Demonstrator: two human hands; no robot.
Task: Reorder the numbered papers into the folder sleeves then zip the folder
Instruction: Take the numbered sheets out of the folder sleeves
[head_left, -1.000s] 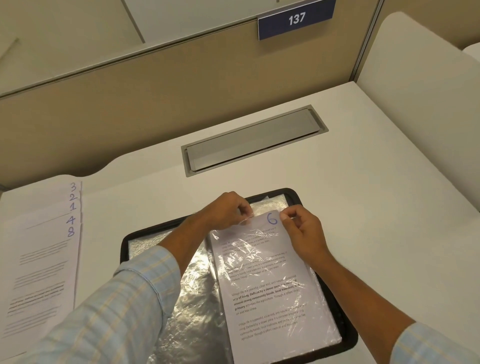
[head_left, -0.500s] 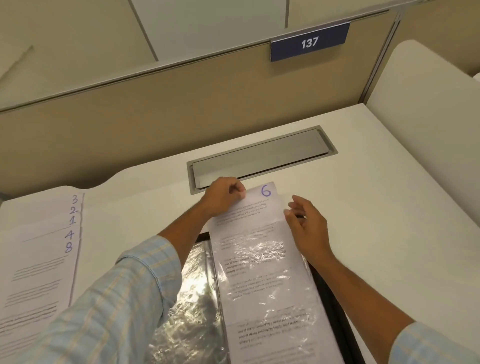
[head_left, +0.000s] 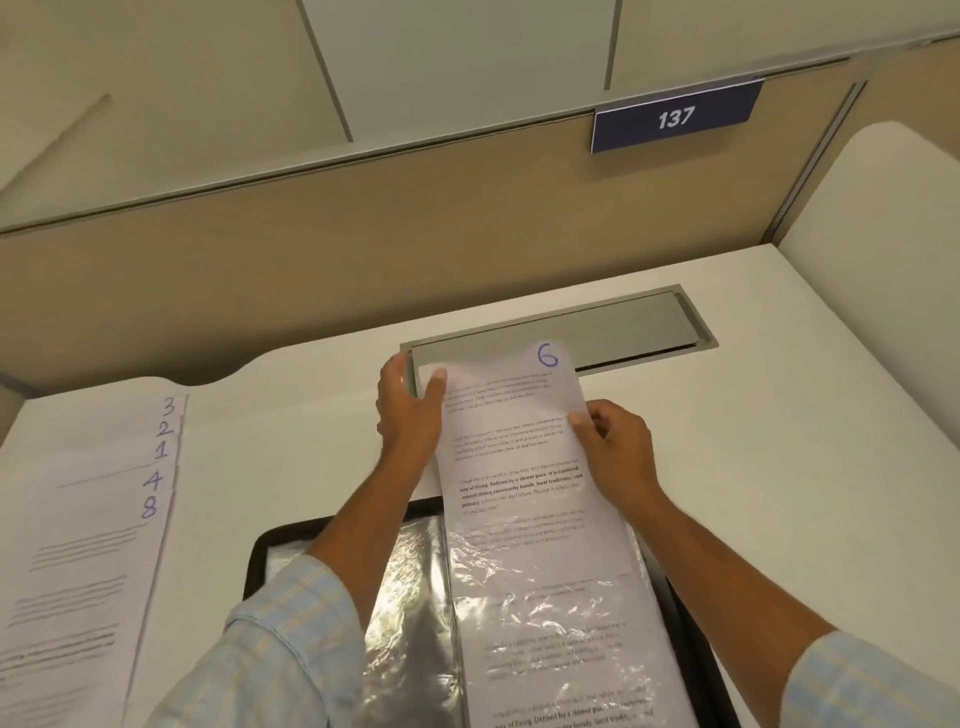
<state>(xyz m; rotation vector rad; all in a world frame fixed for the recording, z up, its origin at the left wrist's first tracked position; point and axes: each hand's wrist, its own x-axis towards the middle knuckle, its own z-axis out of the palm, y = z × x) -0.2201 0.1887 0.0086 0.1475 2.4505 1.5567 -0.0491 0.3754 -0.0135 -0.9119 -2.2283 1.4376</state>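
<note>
Your folder (head_left: 258, 558) runs off the bottom edge, and your left forearm (head_left: 363, 540) covers part of its left pocket (head_left: 415, 582). Print on sheet 6 (head_left: 514, 441) blurs, unreadable. Your right hand (head_left: 618, 452) tucks its fingertips behind that sheet. The paper stack (head_left: 78, 545) is cropped at left

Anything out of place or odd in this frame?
Paper 6 juts halfway out of its sleeve, past the folder's top edge. The fanned stack at left reads 3, 2, 1, 4, 8: out of order.
</note>
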